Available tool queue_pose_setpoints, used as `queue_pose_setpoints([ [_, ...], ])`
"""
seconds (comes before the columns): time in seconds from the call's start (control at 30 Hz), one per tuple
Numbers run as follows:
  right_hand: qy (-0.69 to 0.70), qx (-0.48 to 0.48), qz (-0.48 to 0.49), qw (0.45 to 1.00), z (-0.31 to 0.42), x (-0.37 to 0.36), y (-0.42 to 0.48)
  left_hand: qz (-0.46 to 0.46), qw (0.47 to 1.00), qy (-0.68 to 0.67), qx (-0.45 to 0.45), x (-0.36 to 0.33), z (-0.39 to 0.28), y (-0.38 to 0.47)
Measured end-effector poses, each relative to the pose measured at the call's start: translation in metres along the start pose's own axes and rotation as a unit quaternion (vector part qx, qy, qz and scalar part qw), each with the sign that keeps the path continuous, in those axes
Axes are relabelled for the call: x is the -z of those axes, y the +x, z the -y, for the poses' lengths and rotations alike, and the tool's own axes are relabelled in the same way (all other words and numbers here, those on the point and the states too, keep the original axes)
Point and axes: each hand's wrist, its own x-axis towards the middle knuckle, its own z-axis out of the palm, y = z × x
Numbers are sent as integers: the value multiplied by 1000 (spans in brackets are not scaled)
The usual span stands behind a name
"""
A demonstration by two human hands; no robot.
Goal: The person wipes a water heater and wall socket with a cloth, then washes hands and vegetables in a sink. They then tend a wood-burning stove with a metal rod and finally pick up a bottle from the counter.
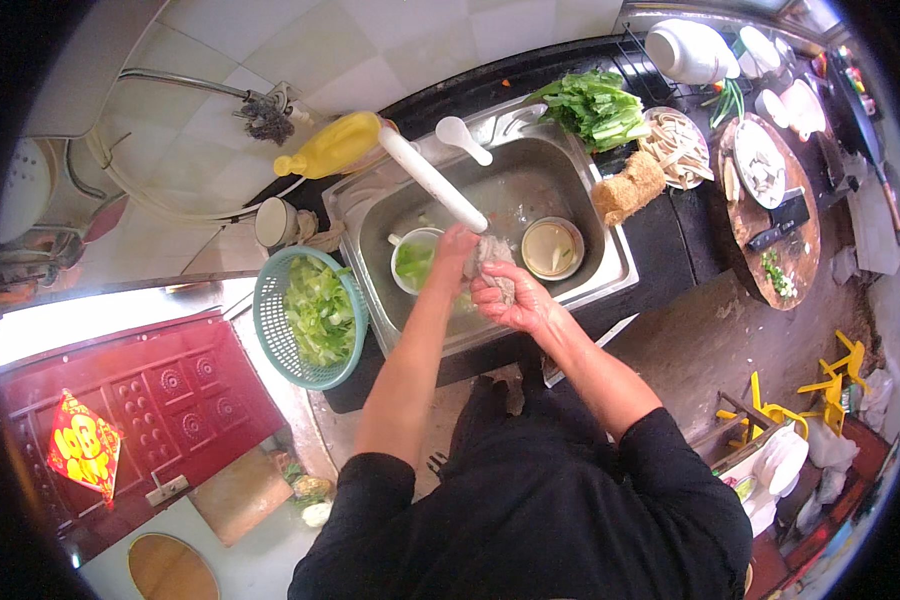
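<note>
Over the steel sink (600,277), my right hand (521,296) grips a wet greyish cloth (497,259). My left hand (456,251) is against the cloth's left side, under the end of a white spout or hose (435,180); its fingers are partly hidden, so I cannot tell its grip. Left of the hands, a white cup (395,274) with green leaf pieces stands in the basin. A round bowl (580,251) of cloudy liquid sits at the basin's right. A white spoon (461,136) lies on the sink's back rim.
A green plastic basket (264,330) of cut leaves stands left of the sink. Leafy greens (596,112), a loofah-like scrubber (628,189) and a plate of pale strips (675,146) lie to the right. Beyond, a cleaver (780,225) rests on a round chopping board (746,247).
</note>
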Motion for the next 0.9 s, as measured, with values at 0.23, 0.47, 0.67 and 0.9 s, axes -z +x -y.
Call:
queue_pose_setpoints([
  [0.23, -455, 103, -209, 859, 6, 27, 38, 7, 906, 382, -184, -2, 7, 47],
  [0.47, -670, 216, -300, 643, 9, 48, 56, -144, 891, 395, -172, -16, 16, 41],
  [0.67, -101, 20, -75, 992, -16, 16, 28, 19, 936, -344, 70, 46, 14, 17],
  [0.9, 421, -79, 148, 892, -78, -30, 9, 281, 731, -619, -55, 5, 44, -26],
])
